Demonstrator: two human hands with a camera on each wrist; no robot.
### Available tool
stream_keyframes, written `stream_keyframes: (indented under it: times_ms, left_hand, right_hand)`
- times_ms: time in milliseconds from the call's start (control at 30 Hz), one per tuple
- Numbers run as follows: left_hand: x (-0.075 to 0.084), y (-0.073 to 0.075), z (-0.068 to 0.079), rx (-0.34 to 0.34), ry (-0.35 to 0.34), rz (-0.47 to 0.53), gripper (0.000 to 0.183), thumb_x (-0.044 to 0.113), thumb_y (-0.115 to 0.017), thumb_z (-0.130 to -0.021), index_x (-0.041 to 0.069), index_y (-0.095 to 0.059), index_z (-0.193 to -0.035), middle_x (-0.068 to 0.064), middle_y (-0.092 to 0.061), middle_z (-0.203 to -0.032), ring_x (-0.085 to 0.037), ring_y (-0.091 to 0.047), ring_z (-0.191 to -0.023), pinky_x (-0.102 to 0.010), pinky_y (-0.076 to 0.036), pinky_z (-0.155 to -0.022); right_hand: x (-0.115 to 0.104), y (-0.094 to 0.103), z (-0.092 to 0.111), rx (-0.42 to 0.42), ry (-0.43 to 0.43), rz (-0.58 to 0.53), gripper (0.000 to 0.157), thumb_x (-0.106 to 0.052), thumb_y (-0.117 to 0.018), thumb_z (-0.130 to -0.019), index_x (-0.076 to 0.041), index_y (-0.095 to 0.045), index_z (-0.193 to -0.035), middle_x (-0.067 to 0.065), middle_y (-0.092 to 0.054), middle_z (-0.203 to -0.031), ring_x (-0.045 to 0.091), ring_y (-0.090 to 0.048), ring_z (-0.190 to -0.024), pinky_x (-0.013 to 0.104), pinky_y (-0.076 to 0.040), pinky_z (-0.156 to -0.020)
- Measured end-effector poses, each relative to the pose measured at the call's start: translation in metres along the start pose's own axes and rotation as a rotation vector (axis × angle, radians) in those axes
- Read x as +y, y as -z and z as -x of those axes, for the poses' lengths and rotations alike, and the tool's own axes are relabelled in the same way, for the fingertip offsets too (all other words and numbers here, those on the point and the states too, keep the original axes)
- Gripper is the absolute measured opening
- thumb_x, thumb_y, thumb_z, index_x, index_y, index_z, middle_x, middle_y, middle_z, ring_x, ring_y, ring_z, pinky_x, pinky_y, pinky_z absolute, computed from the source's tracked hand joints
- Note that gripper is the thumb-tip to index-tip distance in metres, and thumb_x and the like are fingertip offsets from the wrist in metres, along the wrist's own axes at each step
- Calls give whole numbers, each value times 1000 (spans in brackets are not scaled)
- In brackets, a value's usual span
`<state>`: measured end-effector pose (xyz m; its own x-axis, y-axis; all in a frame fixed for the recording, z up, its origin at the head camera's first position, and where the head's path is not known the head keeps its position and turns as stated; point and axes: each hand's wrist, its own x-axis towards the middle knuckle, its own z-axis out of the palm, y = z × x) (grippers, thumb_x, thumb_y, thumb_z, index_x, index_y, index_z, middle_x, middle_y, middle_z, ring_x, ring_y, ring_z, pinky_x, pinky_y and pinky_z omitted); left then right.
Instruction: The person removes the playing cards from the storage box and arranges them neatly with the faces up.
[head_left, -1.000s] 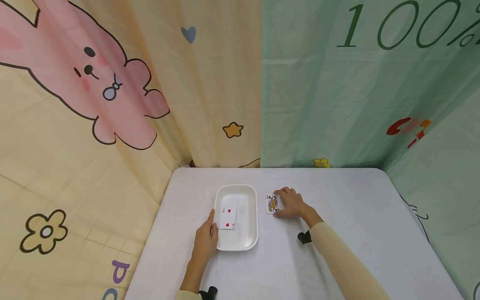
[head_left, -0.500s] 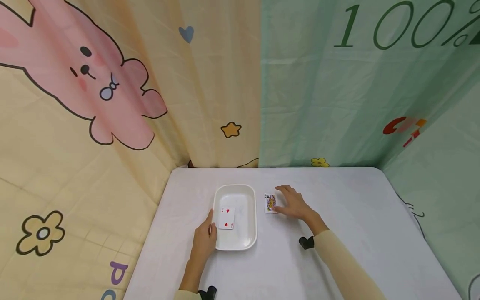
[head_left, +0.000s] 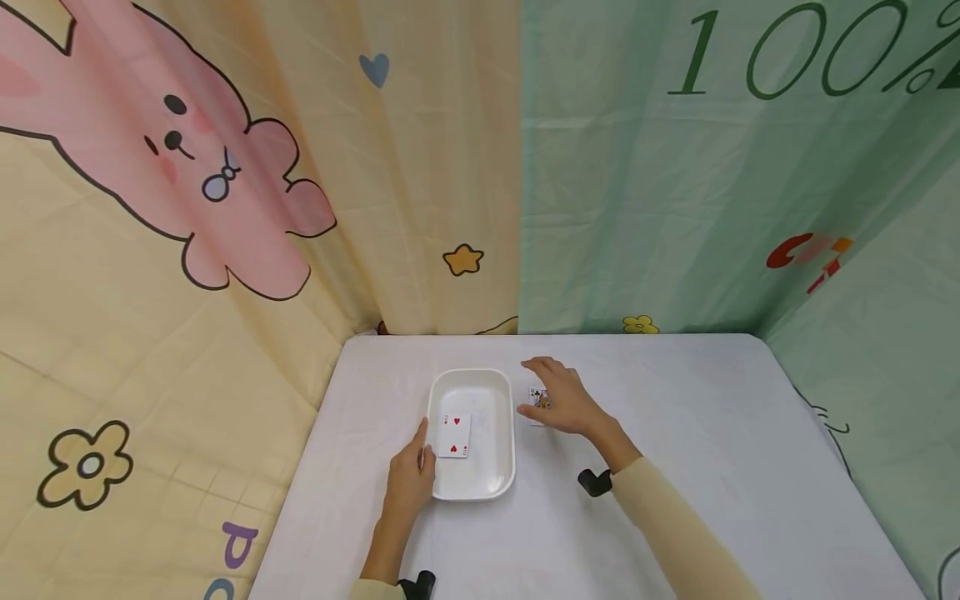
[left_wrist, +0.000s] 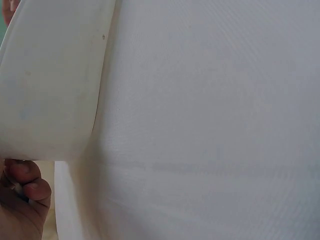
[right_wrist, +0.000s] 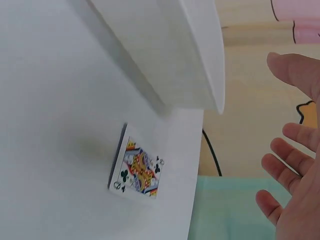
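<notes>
One heart card (head_left: pixel 454 436) is placed in the tray (head_left: pixel 492 408) gripped by the left hand (head_left: pixel 410 477), while the queen card (right_wrist: pixel 140 171) seems left outside, beneath the spread, empty right hand (head_left: pixel 565 402).

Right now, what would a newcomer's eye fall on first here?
Probably the big pink rabbit on the curtain, upper left in the head view. Then the heart card inside the tray, with the left hand at the tray's left rim. To the tray's right, the right hand hovers over the queen of clubs on the table.
</notes>
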<state>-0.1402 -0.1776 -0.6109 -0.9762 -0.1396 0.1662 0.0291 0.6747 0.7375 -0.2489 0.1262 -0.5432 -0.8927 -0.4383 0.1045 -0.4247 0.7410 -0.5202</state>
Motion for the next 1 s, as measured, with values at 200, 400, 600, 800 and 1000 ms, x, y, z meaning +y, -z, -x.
stream_keyframes:
  times_ms: [200, 400, 600, 800, 1000]
  left_hand:
    - [-3, -1, -2, 18, 3, -5, 53, 7, -59, -101, 7, -49, -153, -20, -62, -141, -20, -59, -92, -33, -50, -77]
    - [-1, -4, -2, 25, -4, -7, 51, 7, -61, -101, 5, -51, -151, -22, -66, -135, -19, -60, -87, -32, -53, -75]
    - [1, -5, -3, 13, -2, 3, 51, 8, -60, -101, 6, -51, -152, -21, -71, -123, -17, -56, -81, -30, -50, -73]
    - [1, -5, -3, 14, 3, 4, 51, 9, -60, -101, 7, -51, -152, -20, -71, -123, -17, -55, -81, -30, -48, -73]
    - [-2, -2, -2, 58, -37, -13, 51, 5, -61, -99, 6, -54, -150, -16, -66, -83, -14, -48, -69, -28, -45, -66]
  right_hand:
    - [-25, -7, -15, -13, 63, 19, 81, -57, -70, -89, -13, -46, -153, 9, -46, -155, 30, -45, -143, 55, -37, -112]
    - [-43, -17, -29, -46, 80, 8, 81, -56, -71, -88, -14, -47, -153, 9, -47, -155, 32, -48, -140, 56, -41, -114]
    - [-53, -34, -40, -96, 85, -3, 84, -54, -75, -86, -12, -46, -153, 10, -47, -155, 30, -50, -139, 52, -46, -111]
    - [-59, -57, -48, -155, 87, 21, 89, -51, -80, -83, -8, -46, -153, 14, -46, -155, 32, -48, -140, 51, -48, -110]
    - [-67, -82, -51, -226, 84, 117, 102, -59, -84, -75, -5, -45, -153, 13, -44, -156, 29, -50, -138, 43, -48, -111]
